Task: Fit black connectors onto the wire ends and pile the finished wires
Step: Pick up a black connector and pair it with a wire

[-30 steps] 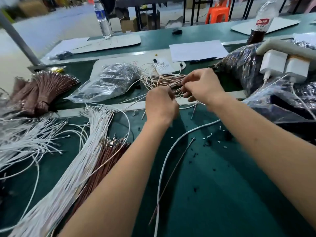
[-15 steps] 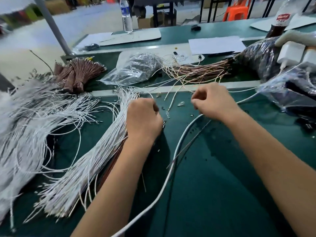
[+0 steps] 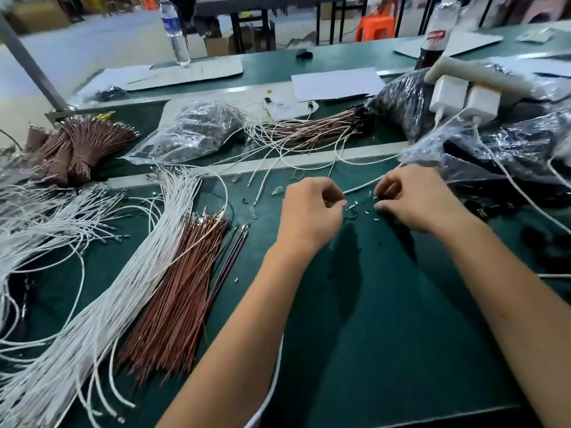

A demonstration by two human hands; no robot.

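Both hands hover over small metal sleeves (image 3: pixel 352 207) and black connector bits (image 3: pixel 351 215) scattered on the green mat. My left hand (image 3: pixel 309 214) has its fingers curled, and thumb and forefinger pinch something small and shiny. My right hand (image 3: pixel 414 200) is curled too, its fingertips down among the sleeves; what it holds is hidden. A few dark wires (image 3: pixel 236 245) lie beside the brown wire pile (image 3: pixel 179 288) and the white wire pile (image 3: pixel 108 291) on the left. A loose brown and white wire bundle (image 3: pixel 309 129) lies behind the hands.
A white charger cable (image 3: pixel 370 182) runs between my hands and under my left arm. A clear bag of dark parts (image 3: pixel 197 128) sits at the back. Black plastic bags (image 3: pixel 401 100) and two white chargers (image 3: pixel 463 98) crowd the right. Tied brown bundles (image 3: pixel 77 143) lie far left.
Both hands left the back wire bundle and came down to the scattered small parts. My left hand passed the wire piles on the way. The camera view shifted.
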